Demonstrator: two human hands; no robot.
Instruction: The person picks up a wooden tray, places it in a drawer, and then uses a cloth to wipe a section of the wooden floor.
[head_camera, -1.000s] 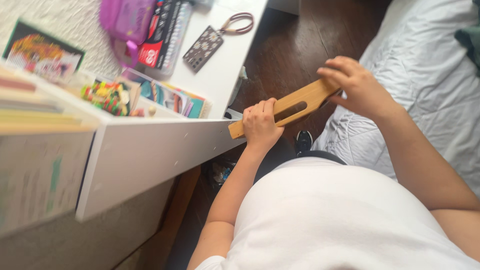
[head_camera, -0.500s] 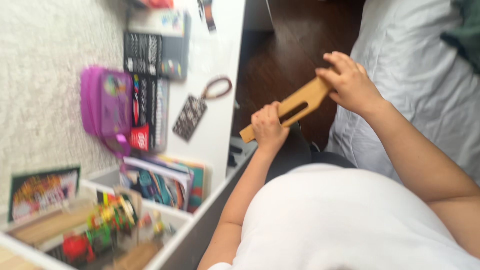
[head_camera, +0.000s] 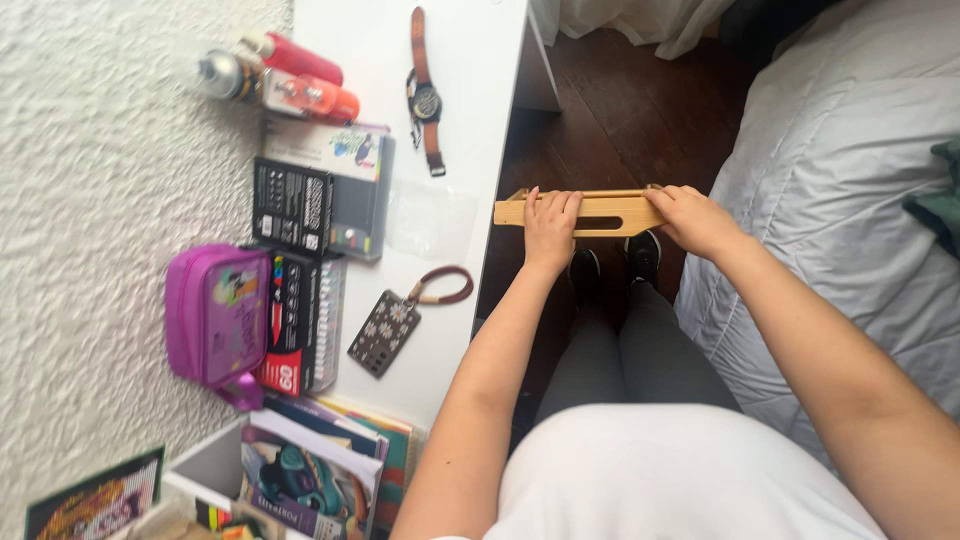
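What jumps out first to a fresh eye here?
The slotted bamboo tray held level between the left hand and right hand, over the dark floor beside the white desk. Then the purple pouch by the textured wall, and the brown-strapped wristwatch farther up the desk.

Setting: bedroom in a home, with a study corner. Evidence: bed with pale grey quilted cover (head_camera: 850, 170) standing just beside a white worktop (head_camera: 470, 120) against a rough white plastered wall (head_camera: 90, 150), dark wood floor (head_camera: 620, 110) between them. Worktop holds personal items: wristwatch (head_camera: 427, 95), purple pencil case (head_camera: 215, 315), marker sets (head_camera: 300, 320), stacked books (head_camera: 320, 460).
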